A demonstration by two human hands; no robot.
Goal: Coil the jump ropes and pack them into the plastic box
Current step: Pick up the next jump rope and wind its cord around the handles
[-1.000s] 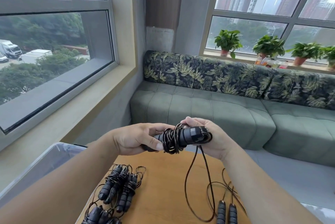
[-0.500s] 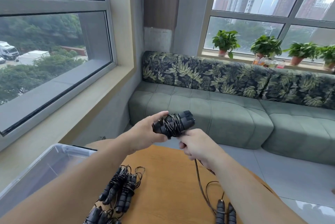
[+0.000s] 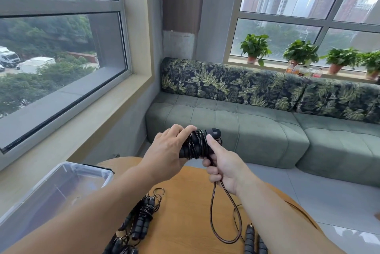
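**Mid-wrap: one jump rope in hand above the table**

Leftmost, the clear plastic box (image 3: 61,183) is sitting at the table's (image 3: 185,202) left edge; its near end is running out of frame and its contents are hard to make out through the glare. Next to it, coiled jump ropes (image 3: 144,214) are lying on the wood, the nearest ones cut off by the bottom edge and partly hidden by the left forearm. The left hand (image 3: 166,153) is gripping the handle bundle (image 3: 197,144), fingers curling over its top; the palm side is hidden. The right hand (image 3: 224,163) is pinching the loose cord (image 3: 224,218) in curled fingers just under the bundle, index finger lying straight against the windings. The cord's loop is hanging down to the table. Rightmost, two more handles (image 3: 254,241) are lying cropped at the bottom edge.
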